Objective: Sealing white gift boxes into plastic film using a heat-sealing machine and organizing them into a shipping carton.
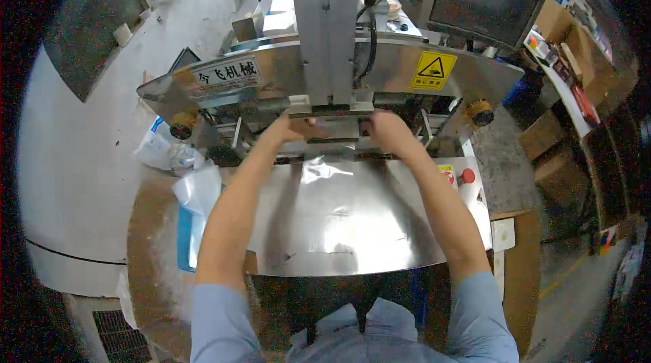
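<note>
Both arms reach forward over the shiny metal worktop to a bench machine with an upright grey column (325,47). Under the column, my left hand (296,129) is at the left end of a flat metal press block (332,129), with some fingers stretched to the right and slightly blurred. My right hand (388,132) is at the block's right end, its fingers curled in. Whatever may be in its grasp is hidden. A piece of clear plastic film (327,170) lies on the worktop (339,227) just in front of the block, catching the light.
Black round knobs (480,113) flank the metal front panel, which bears a yellow warning label (434,70). A red-capped white bottle (468,183) stands by the right edge. White plastic bags (200,190) and a blue bin (184,237) sit left. A dark monitor (485,0) is behind.
</note>
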